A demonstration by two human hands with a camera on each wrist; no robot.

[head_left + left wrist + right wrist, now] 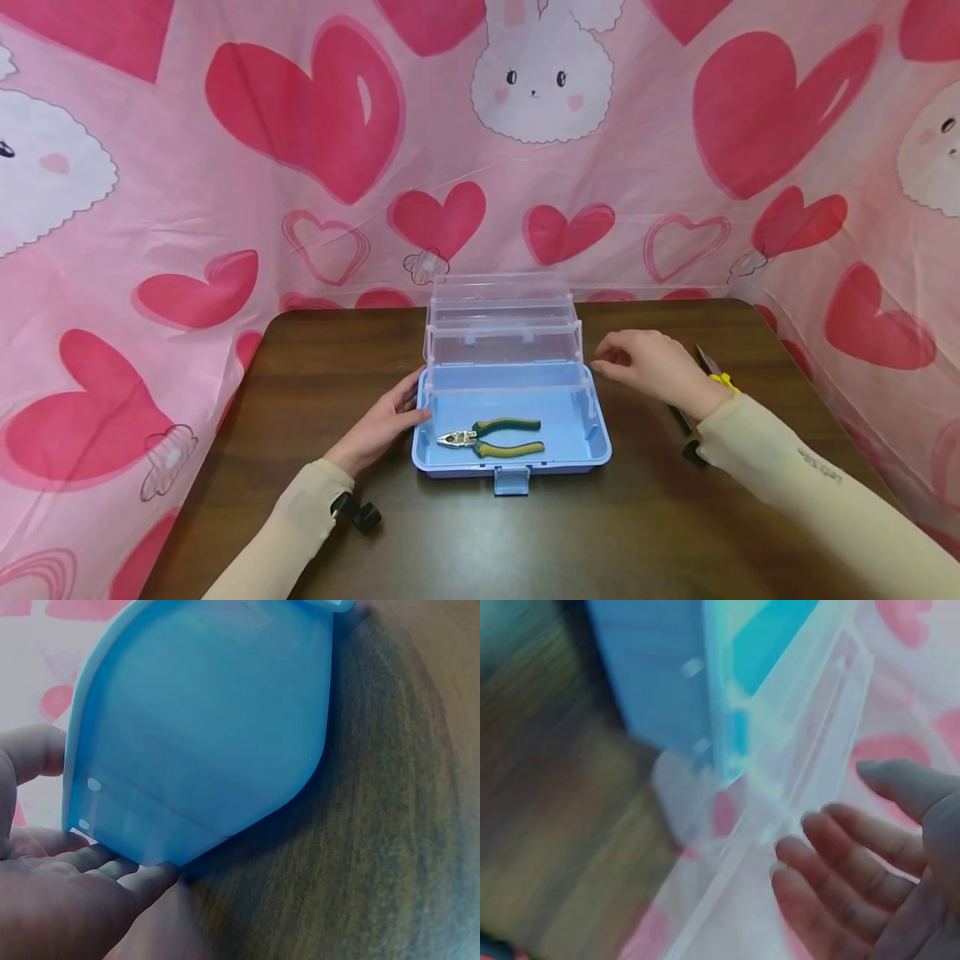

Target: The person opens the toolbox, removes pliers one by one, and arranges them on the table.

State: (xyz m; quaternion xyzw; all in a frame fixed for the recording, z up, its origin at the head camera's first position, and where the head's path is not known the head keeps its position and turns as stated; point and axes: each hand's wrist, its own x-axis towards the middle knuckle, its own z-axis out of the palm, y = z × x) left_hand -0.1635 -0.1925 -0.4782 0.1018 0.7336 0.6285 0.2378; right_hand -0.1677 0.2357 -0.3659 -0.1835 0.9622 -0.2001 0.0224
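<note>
A blue plastic toolbox [512, 468] stands on the table with its clear folding trays [504, 346] raised toward the back. Inside its base lie combination pliers [491, 437] with green and yellow handles, jaws to the left. My left hand [386, 425] holds the box's left side, thumb over the rim and fingers along the outer wall; in the left wrist view the fingertips [161, 877] meet the blue wall. Just right of the raised trays, my right hand [648, 362] hovers with loosely bent fingers and nothing in them. The right wrist view shows its fingertips [791, 851] apart from the trays.
A pointed tool with yellow handles [722, 379] lies on the table's right, partly behind my right forearm. Beside it is a dark tool [681, 418], mostly hidden by the sleeve. A pink heart-patterned cloth [510, 175] hangs behind and around the brown table [450, 542].
</note>
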